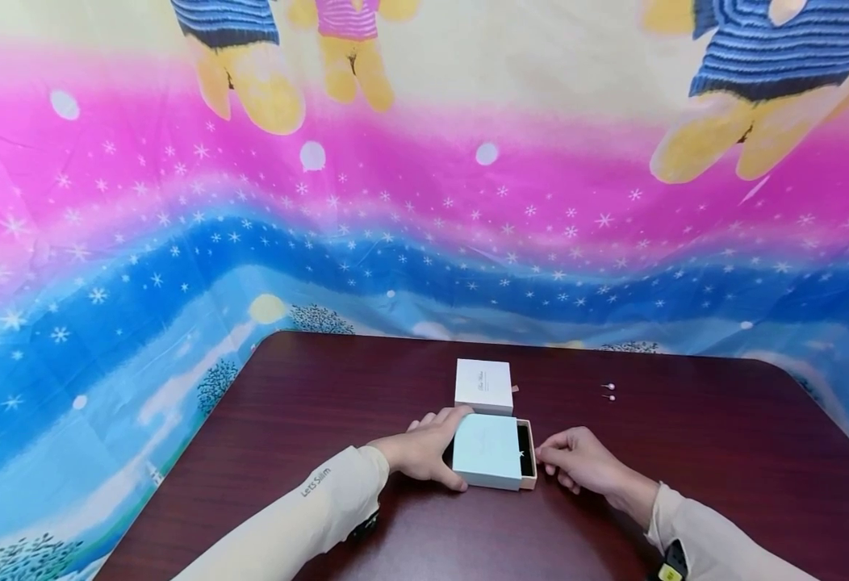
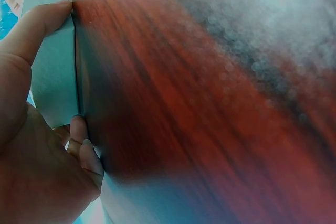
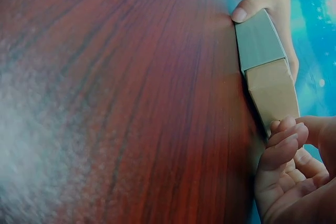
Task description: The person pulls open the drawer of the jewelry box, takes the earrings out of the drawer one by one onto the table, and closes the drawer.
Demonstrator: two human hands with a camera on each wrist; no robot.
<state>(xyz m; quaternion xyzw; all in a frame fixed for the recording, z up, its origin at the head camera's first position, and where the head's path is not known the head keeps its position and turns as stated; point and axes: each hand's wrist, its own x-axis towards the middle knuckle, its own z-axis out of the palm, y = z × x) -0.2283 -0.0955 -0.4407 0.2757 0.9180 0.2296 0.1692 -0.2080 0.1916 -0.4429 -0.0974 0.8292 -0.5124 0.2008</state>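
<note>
A pale mint slide-out jewelry box (image 1: 487, 450) lies on the dark table. My left hand (image 1: 430, 448) grips its outer sleeve from the left, thumb along the near side and fingers at the far side. The tan drawer (image 3: 273, 88) sticks out a little to the right, with a black lining (image 1: 524, 448) and a small silvery piece on it. At the drawer's outer end, my right hand (image 1: 583, 461) pinches its pull tab between thumb and fingertips; the tab itself is mostly hidden. In the left wrist view, the thumb (image 2: 44, 22) lies over the sleeve's side.
Just behind the mint box stands a white lidded box (image 1: 483, 383) with printed lettering and a small tab at its right. Two pearl stud earrings (image 1: 611, 386) lie further right. The brown table (image 1: 352, 379) ends at a printed cloth backdrop (image 1: 424, 202).
</note>
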